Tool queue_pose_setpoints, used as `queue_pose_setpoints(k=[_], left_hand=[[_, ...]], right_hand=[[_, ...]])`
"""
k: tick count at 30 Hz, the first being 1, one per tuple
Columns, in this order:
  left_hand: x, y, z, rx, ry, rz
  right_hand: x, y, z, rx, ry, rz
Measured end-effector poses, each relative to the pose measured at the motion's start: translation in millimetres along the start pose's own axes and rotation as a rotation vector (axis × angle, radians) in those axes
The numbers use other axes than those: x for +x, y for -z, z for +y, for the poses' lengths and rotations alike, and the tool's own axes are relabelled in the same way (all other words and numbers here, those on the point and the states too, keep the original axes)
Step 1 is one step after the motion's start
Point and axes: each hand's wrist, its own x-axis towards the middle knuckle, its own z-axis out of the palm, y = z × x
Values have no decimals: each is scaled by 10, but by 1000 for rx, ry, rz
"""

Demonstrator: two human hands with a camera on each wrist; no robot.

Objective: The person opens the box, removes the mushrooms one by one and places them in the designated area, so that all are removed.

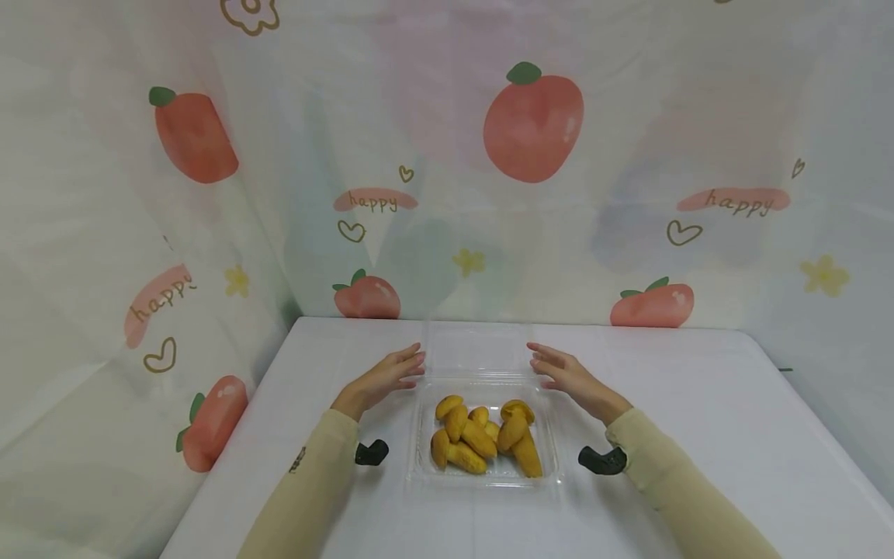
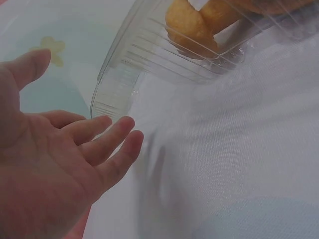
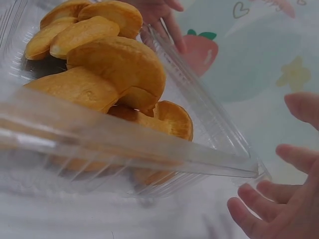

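left grip (image 1: 386,377) and right grip (image 1: 574,380), both spread, flank the clear box (image 1: 482,388), perhaps touching it.

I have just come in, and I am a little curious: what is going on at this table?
A person's left hand and right hand are held out at either side of a clear plastic container on a white table. Its transparent lid is open on the far side, and several yellow mushroom-shaped pieces lie inside. The fingers are spread near the lid and grip nothing; whether any fingertip touches the plastic, I cannot tell.
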Motion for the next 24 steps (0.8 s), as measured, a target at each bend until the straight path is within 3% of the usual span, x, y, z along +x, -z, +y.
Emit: queue_pose_setpoints(k=[11, 24], left_hand=[[8, -7, -87, 5, -2, 5], [-134, 60, -103, 32, -49, 61]], right_hand=[[-16, -8, 43, -17, 3, 1], [-88, 45, 45, -62, 15, 28]])
